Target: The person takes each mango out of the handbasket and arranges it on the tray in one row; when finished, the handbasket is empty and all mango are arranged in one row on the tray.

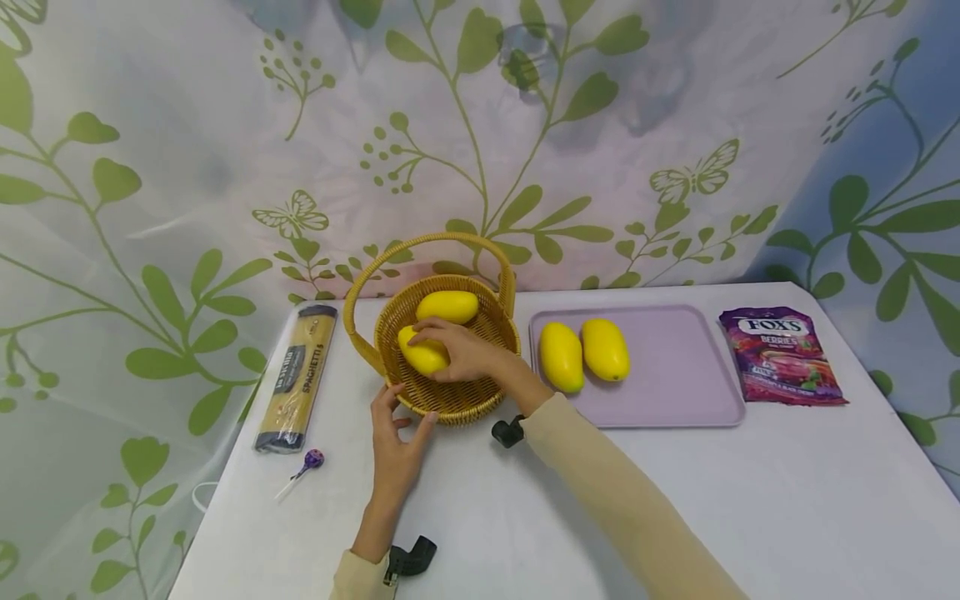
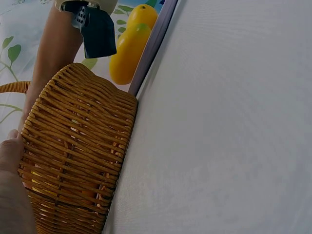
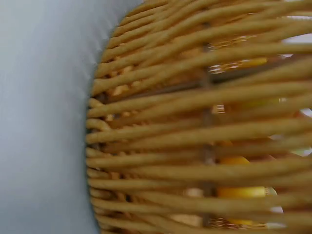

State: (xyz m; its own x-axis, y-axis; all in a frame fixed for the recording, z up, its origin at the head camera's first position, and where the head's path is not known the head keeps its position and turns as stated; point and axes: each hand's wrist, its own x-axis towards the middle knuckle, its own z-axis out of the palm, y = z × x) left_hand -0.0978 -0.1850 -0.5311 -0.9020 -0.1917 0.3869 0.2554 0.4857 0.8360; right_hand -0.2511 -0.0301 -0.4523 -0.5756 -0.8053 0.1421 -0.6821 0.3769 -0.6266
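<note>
A wicker basket [image 1: 465, 414] with a tall arched handle stands on the table; its woven side fills much of both wrist views. Inside lie two yellow mangoes, a rear mango [image 1: 447, 307] and a front mango [image 1: 422, 354]. My right hand [image 1: 467, 350] reaches in over the basket's right rim, and its fingers grip the front mango. At the basket's front left, my left hand [image 1: 397, 442] holds the rim, thumb and fingers spread along it. The left thumb [image 2: 10, 153] shows at the rim in the left wrist view. Basket weave hides the right hand in the right wrist view.
Right of the basket, a lilac tray [image 1: 675, 367] bears a left mango [image 1: 561, 357] and a right mango [image 1: 606, 350]. Beyond it lies a purple candy bag [image 1: 782, 358]. On the left are a spaghetti pack [image 1: 297, 379] and a lollipop [image 1: 312, 459]. A patterned curtain [image 1: 480, 125] hangs behind.
</note>
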